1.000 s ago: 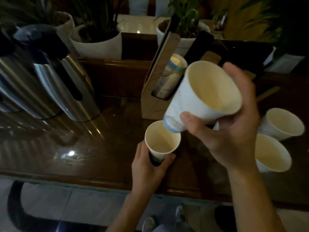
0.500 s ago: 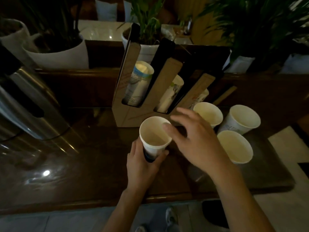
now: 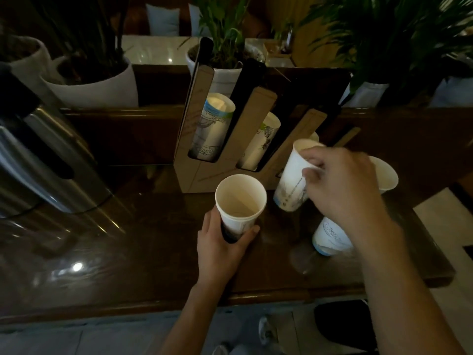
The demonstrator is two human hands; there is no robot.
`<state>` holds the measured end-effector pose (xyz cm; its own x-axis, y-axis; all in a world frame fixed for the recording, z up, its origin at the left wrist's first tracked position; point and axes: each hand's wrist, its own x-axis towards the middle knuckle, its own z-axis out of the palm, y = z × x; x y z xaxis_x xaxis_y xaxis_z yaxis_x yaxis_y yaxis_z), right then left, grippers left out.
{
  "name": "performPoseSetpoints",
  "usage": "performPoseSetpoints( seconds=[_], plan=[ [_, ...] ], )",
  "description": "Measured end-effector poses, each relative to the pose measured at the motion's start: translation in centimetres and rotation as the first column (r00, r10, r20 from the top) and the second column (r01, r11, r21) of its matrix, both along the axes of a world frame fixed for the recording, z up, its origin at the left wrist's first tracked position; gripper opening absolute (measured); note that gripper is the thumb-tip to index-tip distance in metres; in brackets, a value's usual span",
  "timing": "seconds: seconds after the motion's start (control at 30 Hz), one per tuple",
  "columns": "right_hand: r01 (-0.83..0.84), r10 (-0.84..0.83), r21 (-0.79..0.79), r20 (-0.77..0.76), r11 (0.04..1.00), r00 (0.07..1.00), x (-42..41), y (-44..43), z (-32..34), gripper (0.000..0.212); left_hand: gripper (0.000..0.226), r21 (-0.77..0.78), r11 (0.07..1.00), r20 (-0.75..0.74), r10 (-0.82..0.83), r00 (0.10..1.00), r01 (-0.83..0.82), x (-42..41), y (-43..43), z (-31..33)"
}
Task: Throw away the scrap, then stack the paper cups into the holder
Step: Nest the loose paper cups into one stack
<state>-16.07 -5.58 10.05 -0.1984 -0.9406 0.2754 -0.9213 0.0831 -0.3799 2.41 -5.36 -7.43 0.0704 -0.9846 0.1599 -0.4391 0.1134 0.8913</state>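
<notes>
So the left hand [image 3: 220, 242] has its grip wrapped around the lower part of a paper cup [image 3: 239, 201], holding it upright on the dark wooden surface [image 3: 128, 252], right in front of the cardboard holder [image 3: 194, 139]. There looks to be more than one cup nested there, since a second rim line shows near the bottom, but it's dim so I can't say for sure. The right hand [image 3: 343, 185] is up over to the right, grip closed on the rim of a second cup [image 3: 291, 180], fingers hooked over the top edge, and that cup is tilted with its base near the surface, just beside the holder's right end. Two more loose cups sit on that side: one [image 3: 330, 237] partly hidden under the right wrist, and another [image 3: 384, 175] peeking out behind the hand. The holder has slanted slots, with a stack of cups [image 3: 212, 126] in the left one and another stack [image 3: 261, 139] in the middle one. On the far left there's a shiny metal thermos jug [image 3: 46, 160], and white plant pots [image 3: 97, 88] line up behind the surface. No scrap visible anywhere that I can make out.
</notes>
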Motion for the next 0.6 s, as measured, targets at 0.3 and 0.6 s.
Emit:
performPoseSetpoints(
  seconds=[0.3,0.6],
  plan=[
    [-0.446,0.464,-0.431,-0.071,0.784,0.883,2.8,3.3,4.0,0.03,0.083,0.019,1.0,0.002,0.007,1.0,-0.007,-0.3,0.1,0.5],
    [-0.605,0.599,0.105,0.085,0.789,0.796,4.1,1.7,-3.2,0.031,0.084,0.011,1.0,-0.02,0.014,1.0,-0.013,-0.8,0.5,1.1]
  ],
)
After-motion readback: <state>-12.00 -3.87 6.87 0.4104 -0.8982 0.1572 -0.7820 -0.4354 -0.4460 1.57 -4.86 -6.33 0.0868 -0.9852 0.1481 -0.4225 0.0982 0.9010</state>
